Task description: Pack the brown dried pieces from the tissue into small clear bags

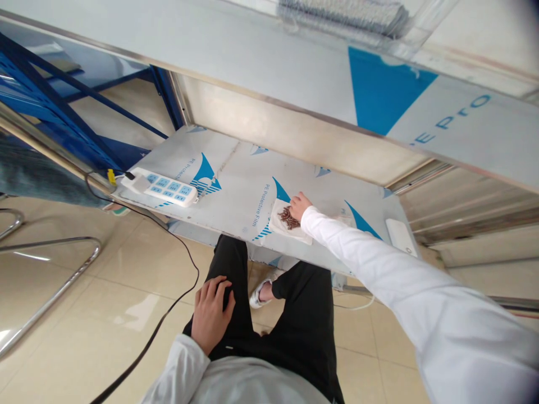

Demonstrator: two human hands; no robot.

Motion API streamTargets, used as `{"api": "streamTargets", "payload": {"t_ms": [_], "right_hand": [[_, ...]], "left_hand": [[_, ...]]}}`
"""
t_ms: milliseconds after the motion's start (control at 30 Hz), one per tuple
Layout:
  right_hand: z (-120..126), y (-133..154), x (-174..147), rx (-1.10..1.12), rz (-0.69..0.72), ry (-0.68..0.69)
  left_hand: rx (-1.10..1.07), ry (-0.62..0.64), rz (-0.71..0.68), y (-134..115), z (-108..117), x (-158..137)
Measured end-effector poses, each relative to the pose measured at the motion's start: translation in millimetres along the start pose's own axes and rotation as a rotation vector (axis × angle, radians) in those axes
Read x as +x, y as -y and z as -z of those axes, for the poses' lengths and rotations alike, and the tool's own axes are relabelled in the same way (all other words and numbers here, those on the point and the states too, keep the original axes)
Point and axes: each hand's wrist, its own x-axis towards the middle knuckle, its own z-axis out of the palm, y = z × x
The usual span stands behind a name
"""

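On the lower shelf, a white square sheet or shallow tray [275, 224] bears a heap of small brown elongated pieces [288, 217], too small to name. My right hand [300, 206] is at the right edge of this heap, its fingers curled and drawn together. Whatever lies between those fingertips is hidden. My left hand [214, 308] rests palm down on my left thigh, fingers apart, with nothing in it.
A white power strip [170, 189] with a plugged-in black cable [185, 247] lies at the shelf's left end. At its right end sits a white oblong box [400, 237]. An upper shelf [252, 73] overhangs. Blue racking [80, 112] and a metal chair frame [84, 269] stand left.
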Motion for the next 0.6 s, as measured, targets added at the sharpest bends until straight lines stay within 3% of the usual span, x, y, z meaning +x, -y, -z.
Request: {"api": "streamTargets", "payload": {"t_ms": [167, 267, 400, 533, 600], "right_hand": [[4.5, -13.8, -21.4, 0.077, -0.003, -0.075], [-9.8, -32.5, -47.2, 0.315, -0.119, -0.240], [-54.6, -70.9, -90.7, 0.600, -0.398, -0.475], [-106.4, -92.2, -119.2, 0.586, -0.725, -0.503], [-128.2, -86.0, -119.7, 0.586, -0.792, -0.472]], "left_hand": [[0.016, 0.006, 0.004, 0.9, -0.7, 0.4], [0.022, -0.006, 0.004, 3.3, -1.8, -0.2], [0.041, -0.015, -0.001, 7.2, -3.5, -0.7], [0.074, 0.009, -0.026, 8.8, -7.1, 1.0], [0.091, 0.013, -0.045, 8.9, -9.8, 2.1]]}}
